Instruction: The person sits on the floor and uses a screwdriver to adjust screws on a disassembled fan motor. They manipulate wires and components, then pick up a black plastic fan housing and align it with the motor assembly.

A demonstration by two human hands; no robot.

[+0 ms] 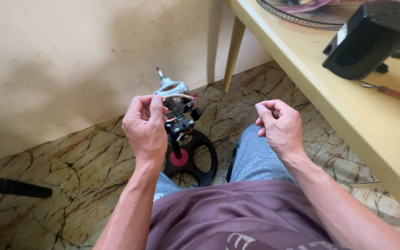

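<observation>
Head view: the left hand (145, 127) gripped the bare fan motor (178, 109) at its 9 o'clock side, above the round black base (195, 159). The right hand (278, 125), at 3 o'clock, was loosely curled, empty. Inspection seemingly underway; steadier two-handed support looked needed. Screwdriver (383, 89) lay on the surface (348, 125).

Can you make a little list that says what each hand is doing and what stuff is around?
Left hand: grips a small bare fan motor with a metal shaft, held upright
Right hand: curled loosely, apart from the motor, holding nothing visible
Below the motor: round black fan base with a red centre on the cracked-pattern marble floor
Yellow wooden table: black plastic housing, red-handled screwdriver, black wire fan grille
</observation>
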